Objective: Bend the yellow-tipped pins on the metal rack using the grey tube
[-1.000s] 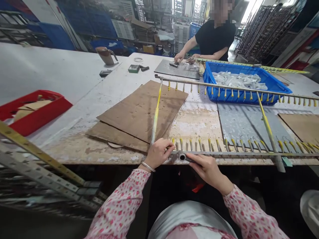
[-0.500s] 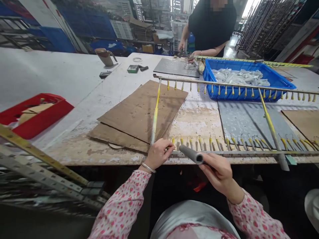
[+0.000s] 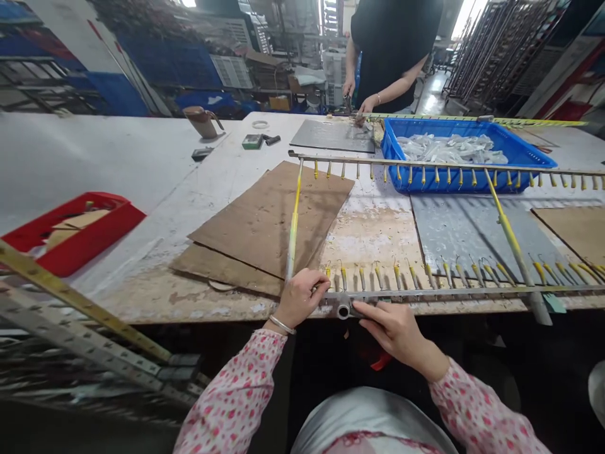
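Note:
A long metal rack frame lies on the table. Its near bar [image 3: 425,293] carries a row of small hooks with yellow-coated bases. My left hand [image 3: 302,296] is pinched at the left end of this bar, right beside the first hook [image 3: 328,270]; what sits between the fingertips is hidden. In my right hand [image 3: 397,331] is a grey metal hammer [image 3: 343,309] with a hollow, tube-shaped head. The tube's open end faces me, just in front of the near bar and right of my left fingertips. My right fingers are closed round its handle.
Brown cardboard sheets [image 3: 269,214] lie under the frame's left side. A blue basket [image 3: 388,148] of clear plastic pieces stands beyond the far bar [image 3: 425,164]. At left are a red bin [image 3: 89,246] and slanted metal bars [image 3: 85,302]. A co-worker [image 3: 392,57] works opposite.
The hammer has moved left and slightly down to the near bar, its tube now pointing straight at me. My left hand stays at the bar's end. My view has shifted slightly.

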Motion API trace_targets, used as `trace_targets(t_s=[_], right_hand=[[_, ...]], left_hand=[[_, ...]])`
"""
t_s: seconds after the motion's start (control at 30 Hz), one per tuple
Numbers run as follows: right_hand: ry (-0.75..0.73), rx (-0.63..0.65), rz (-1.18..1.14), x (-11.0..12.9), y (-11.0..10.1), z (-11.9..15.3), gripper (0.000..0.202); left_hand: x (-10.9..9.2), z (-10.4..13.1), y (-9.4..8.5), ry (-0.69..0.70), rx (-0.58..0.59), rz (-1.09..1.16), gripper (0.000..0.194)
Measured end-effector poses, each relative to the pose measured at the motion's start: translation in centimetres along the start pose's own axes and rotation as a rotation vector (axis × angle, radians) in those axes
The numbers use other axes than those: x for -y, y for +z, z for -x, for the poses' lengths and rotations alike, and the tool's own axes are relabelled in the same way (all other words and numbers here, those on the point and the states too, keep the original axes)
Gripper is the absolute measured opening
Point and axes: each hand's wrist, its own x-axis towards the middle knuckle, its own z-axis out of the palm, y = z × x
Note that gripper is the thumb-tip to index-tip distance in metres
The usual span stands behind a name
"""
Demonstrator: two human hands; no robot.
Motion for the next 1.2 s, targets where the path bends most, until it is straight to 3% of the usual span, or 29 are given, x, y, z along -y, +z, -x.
trace_targets(t_s=[0.2, 0.43, 0.6, 0.67, 0.8, 0.87, 1.07, 1.2], right_hand=[[0.113, -0.251, -0.209, -1.3, -0.6, 1.6, 0.033], [0.232, -0.285, -0.153, -3.5, 0.1, 3.3, 0.031], [0.294, -0.283, -0.150, -4.0, 0.5, 3.3, 0.031], [0.324, -0.286, -0.144, -4.3, 0.7, 3.4, 0.032], [0.322, -0.266, -0.095, -5.0, 1.5, 4.0, 0.032], [0.296, -0.255, -0.074, -5.2, 1.9, 4.4, 0.032], [0.315, -0.242, -0.089, -5.2, 2.2, 4.6, 0.033], [0.368, -0.289, -0.159, -5.2, 2.1, 4.4, 0.033]], left_hand=[[-0.4, -0.1, -0.6, 0.002, -0.080, 0.134, 0.022], [-0.8, 0.3, -1.4, -0.124, -0.319, 0.261, 0.020], [-1.1, 1.0, -2.3, -0.156, -0.542, 0.011, 0.020], [-1.7, 1.3, -2.3, -0.165, -0.467, -0.099, 0.020], [-2.5, 1.3, -1.3, -0.216, -0.033, -0.234, 0.025], [-2.5, 0.9, -0.6, -0.275, 0.060, -0.282, 0.030], [-1.6, -0.2, 0.5, -0.366, 0.034, -0.044, 0.026], [-1.7, -0.3, 0.6, -0.301, -0.023, -0.068, 0.024]])
